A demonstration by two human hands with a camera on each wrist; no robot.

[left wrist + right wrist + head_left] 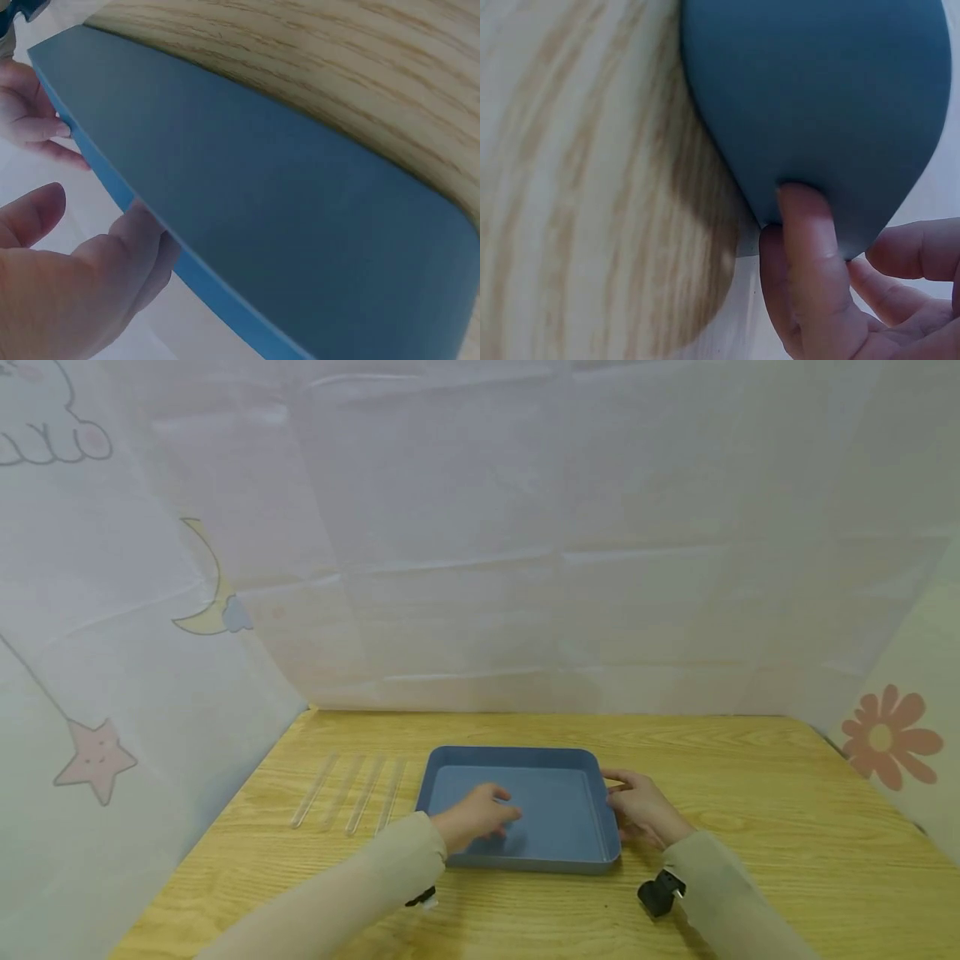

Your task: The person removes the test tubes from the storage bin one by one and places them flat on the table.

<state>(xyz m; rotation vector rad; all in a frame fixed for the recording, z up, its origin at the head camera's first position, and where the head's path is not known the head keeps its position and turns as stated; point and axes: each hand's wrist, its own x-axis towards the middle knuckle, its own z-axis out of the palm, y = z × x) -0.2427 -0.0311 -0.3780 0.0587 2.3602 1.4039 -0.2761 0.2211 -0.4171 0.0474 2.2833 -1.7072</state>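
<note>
A shallow blue rectangular tray (pixel 517 864) lies on the wooden table. My left hand (pixel 476 817) hovers over the left part of its inside, fingers loosely bent and holding nothing. Seen from the left wrist, that hand (pixel 90 277) reaches past the rim of the near wall (pixel 247 172), which hides its fingertips. My right hand (pixel 645 806) grips the tray's right side. In the right wrist view, fingers (pixel 810 232) press the outside of the wall (pixel 817 112) while the thumb side sits up at the rim.
Several clear, narrow strips (pixel 365 797) lie roughly parallel left of the tray on the wooden table (pixel 720 760). A pale cloth (pixel 525 568) with printed figures hangs behind the table and along its sides. Small black cameras (pixel 660 893) are strapped at the wrists.
</note>
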